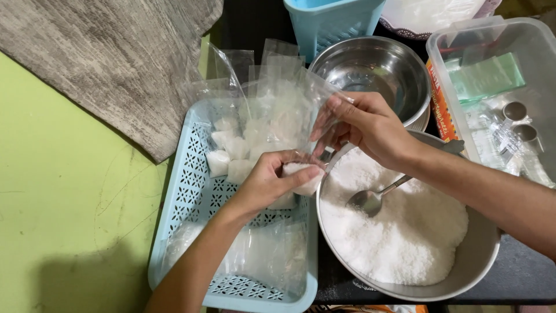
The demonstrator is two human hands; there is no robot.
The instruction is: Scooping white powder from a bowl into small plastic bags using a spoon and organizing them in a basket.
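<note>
Left hand [272, 182]: cupping a filled clear bag [301, 177].
Right hand [362, 124]: pinching its top.
Done: filled packets [227, 152] sitting in the blue basket [191, 191].
Left: much white powder [399, 226] remaining in the metal bowl [480, 255].

The small clear plastic bag [307, 165] is partly filled with white grains, which sit in a soft lump at its bottom. Its empty upper part stands upright and crinkled, with the mouth pulled up above the filled part. It hangs at the left rim of the big metal bowl [475, 261], just above the edge where the bowl meets the blue basket. The left hand [272, 182] cups the filled bottom; the right hand [362, 124] pinches the top, above the bowl's far-left rim.
</note>
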